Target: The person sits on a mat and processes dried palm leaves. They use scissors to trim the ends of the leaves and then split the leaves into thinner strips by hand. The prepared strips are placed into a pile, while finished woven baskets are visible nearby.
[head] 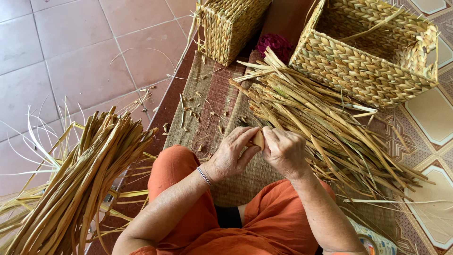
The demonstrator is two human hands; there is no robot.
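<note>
My left hand (231, 153) and my right hand (284, 152) meet over the woven mat (212, 89), both pinching one pale dried straw strip (258, 140) between their fingertips. A beaded bracelet sits on my left wrist. Just beyond my right hand lies a loose pile of dried straw stalks (321, 123), fanning out to the right. My knees in orange trousers (264, 222) are below the hands.
A thick bundle of dried stalks (80, 179) lies on the tiled floor at the left. An open rectangular woven basket (373, 66) stands at the upper right, a second woven basket (231, 26) at top centre, with a dark red cloth (276, 45) between them. Short straw scraps litter the mat.
</note>
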